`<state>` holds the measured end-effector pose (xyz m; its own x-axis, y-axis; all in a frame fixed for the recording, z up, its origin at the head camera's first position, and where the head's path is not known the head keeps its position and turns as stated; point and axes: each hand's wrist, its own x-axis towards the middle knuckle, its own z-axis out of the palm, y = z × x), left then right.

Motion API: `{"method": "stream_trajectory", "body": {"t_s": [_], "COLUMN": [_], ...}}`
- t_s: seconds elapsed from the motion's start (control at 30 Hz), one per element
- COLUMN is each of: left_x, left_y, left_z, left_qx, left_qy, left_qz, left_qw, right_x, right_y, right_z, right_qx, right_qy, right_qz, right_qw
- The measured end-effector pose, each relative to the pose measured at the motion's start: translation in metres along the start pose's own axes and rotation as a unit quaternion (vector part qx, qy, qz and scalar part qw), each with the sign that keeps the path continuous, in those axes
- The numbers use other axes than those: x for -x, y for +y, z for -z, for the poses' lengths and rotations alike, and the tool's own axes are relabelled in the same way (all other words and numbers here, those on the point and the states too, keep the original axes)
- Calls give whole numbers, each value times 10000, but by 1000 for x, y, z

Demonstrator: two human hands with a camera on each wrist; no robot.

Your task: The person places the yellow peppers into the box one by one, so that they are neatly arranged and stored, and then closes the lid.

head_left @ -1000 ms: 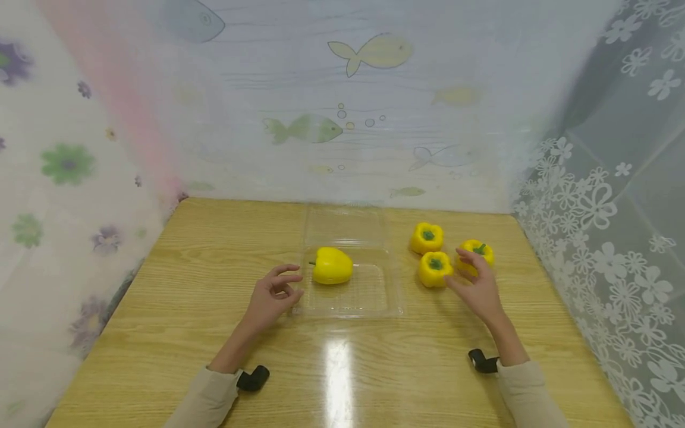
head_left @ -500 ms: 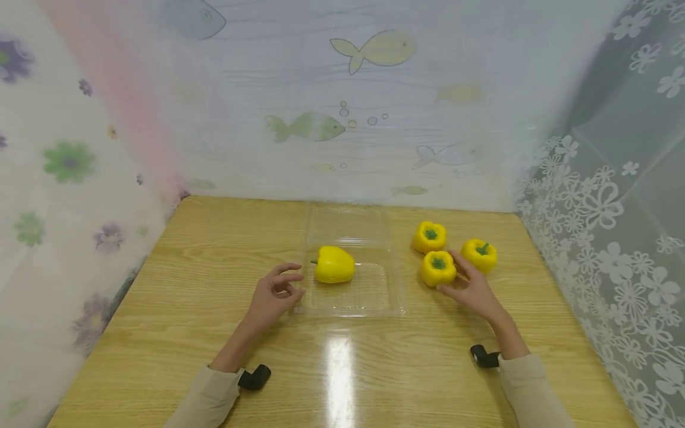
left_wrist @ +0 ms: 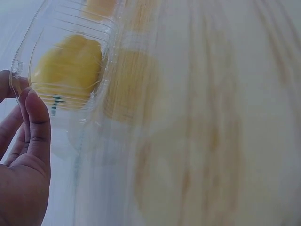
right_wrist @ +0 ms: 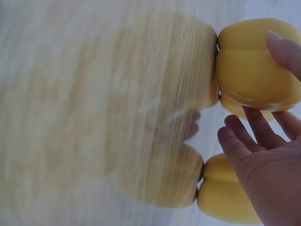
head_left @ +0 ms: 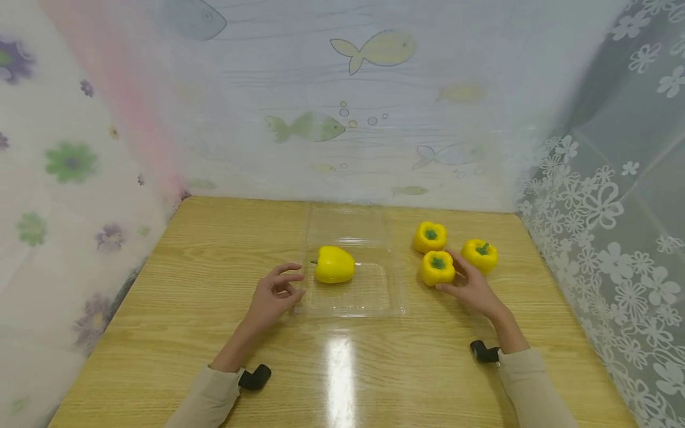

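Note:
A clear plastic clamshell container (head_left: 369, 297) lies with its lid folded back on the table. One yellow bell pepper (head_left: 335, 265) rests on its side in it, green stem to the left. My left hand (head_left: 274, 297) is at the container's left edge; in the left wrist view its thumb (left_wrist: 38, 125) and a finger lie on either side of the rim. My right hand (head_left: 473, 291) grips the front one of three upright yellow peppers, this pepper (head_left: 437, 270) on the right. In the right wrist view the thumb (right_wrist: 284, 52) lies against its side, with fingertips at the opposite side.
Two more yellow bell peppers stand close by, one pepper (head_left: 429, 236) just behind the gripped one and another pepper (head_left: 480, 254) to its right. The wooden table (head_left: 225, 232) reaches back to a fish-print curtain (head_left: 299, 166), with patterned curtains at both sides.
My right hand has moved left and closed its fingers round the front pepper, away from in front of the right-hand one. The left hand stays at the container's edge.

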<state>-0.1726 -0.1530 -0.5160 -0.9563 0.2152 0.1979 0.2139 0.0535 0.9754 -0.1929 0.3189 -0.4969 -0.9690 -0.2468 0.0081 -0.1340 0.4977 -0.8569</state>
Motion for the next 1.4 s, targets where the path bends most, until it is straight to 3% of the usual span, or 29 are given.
{"method": "stream_trajectory", "body": {"t_s": [0.57,1.07,1.4], "left_x": [0,0,-1], "left_y": [2,3,2], "left_z": [-1,-2,-3], "left_qx": [48,54,45], "left_qy": [-32,-11,54], "left_qz": [19,-25,-16], "left_qw": [10000,10000,10000], "right_x": [2,8,9], "right_y": [-4,-22,-26], "right_z": [-2,-1,-1], "right_qx": [-83,-252,-382], "right_qy": [154,255,481], "right_qz": [91,63,334], "right_qw": [9998,9993,9976]}}
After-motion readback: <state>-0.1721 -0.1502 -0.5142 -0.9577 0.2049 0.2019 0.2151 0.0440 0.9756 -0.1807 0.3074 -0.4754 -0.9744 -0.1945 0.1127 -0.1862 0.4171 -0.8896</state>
